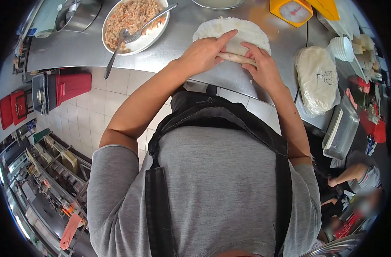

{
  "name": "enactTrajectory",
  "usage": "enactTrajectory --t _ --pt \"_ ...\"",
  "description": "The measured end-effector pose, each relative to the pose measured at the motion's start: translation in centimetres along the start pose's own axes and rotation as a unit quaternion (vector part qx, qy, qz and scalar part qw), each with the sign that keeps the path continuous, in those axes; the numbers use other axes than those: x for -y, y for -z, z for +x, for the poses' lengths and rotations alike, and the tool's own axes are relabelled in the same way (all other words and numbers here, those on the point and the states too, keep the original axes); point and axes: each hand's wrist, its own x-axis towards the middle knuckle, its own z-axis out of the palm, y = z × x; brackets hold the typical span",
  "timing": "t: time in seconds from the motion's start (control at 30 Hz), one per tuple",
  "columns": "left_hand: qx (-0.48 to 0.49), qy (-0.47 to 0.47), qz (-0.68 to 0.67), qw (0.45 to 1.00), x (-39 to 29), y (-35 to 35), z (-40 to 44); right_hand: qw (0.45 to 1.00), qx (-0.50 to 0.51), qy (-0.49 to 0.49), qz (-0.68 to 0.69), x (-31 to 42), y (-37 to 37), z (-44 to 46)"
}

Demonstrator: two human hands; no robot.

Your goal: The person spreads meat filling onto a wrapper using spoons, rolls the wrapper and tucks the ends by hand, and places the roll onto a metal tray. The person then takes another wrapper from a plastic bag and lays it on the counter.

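Note:
A thin pale roll (pixel 236 58), which looks like a spring roll, lies along the near edge of a stack of round white wrappers (pixel 234 32). My left hand (pixel 202 55) holds its left end, thumb beneath and index finger stretched out over the wrappers. At the other end, my right hand (pixel 264 65) grips the roll between thumb and fingers. A white oval dish (pixel 154 38) of minced filling with orange bits (pixel 129 19) stands to the left. Two metal spoons (pixel 137 34) rest in that dish, one handle jutting past the counter edge.
Behind the wrappers are a metal plate (pixel 219 4) and a yellow scale (pixel 291 12). A plastic bag of pale wrappers (pixel 317 79), stacked white bowls (pixel 342 48) and a metal tray (pixel 342 128) are on the right. A metal pot (pixel 82 17) stands far left. Other people (pixel 354 175) are at lower right.

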Motion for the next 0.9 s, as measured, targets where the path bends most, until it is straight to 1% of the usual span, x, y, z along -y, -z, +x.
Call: enactTrajectory --t 0.13,0.23,0.33,0.43,0.57,0.63,0.67,0.73,0.77,0.83,0.87,0.9 --pt "0.047 0.021 -0.037 0.998 0.3 0.9 0.7 0.999 0.006 -0.033 0.021 -0.2 0.5 0.3" --pt "0.065 0.041 -0.071 0.995 0.7 1.5 1.4 0.999 0.031 -0.01 0.017 -0.6 1.4 0.8" --pt "0.057 0.059 -0.105 0.991 1.2 1.8 1.7 0.993 0.041 -0.071 0.089 -0.9 1.7 1.1" --pt "0.053 0.078 -0.153 0.984 1.3 2.2 1.9 0.991 0.033 -0.092 0.089 -0.9 2.0 1.1" --pt "0.055 0.089 -0.189 0.976 1.4 2.1 2.0 0.999 0.0 -0.033 0.006 -2.5 1.9 1.4" --pt "0.03 0.094 -0.18 0.979 1.2 2.1 1.9 0.999 -0.02 -0.004 -0.044 -3.0 1.6 1.5" --pt "0.017 0.098 -0.175 0.979 1.1 2.1 1.8 0.998 -0.029 -0.007 -0.055 -3.2 1.4 1.6" --pt "-0.029 0.059 -0.087 0.994 1.5 1.8 1.9 0.996 -0.048 -0.012 -0.078 -3.3 1.1 1.8" --pt "-0.053 0.039 -0.043 0.997 1.7 1.6 1.9 0.995 -0.063 0.003 -0.082 -3.3 1.0 2.0" --pt "-0.097 -0.025 -0.016 0.995 1.5 1.2 1.9 0.991 -0.093 0.032 -0.091 -3.1 0.8 2.3" --pt "-0.118 -0.058 -0.003 0.991 1.3 0.9 1.9 0.993 -0.093 0.04 -0.053 -2.8 0.5 2.3" --pt "-0.09 -0.049 -0.045 0.994 0.8 0.5 1.9 0.994 -0.093 0.048 -0.015 -2.1 0.1 2.4"
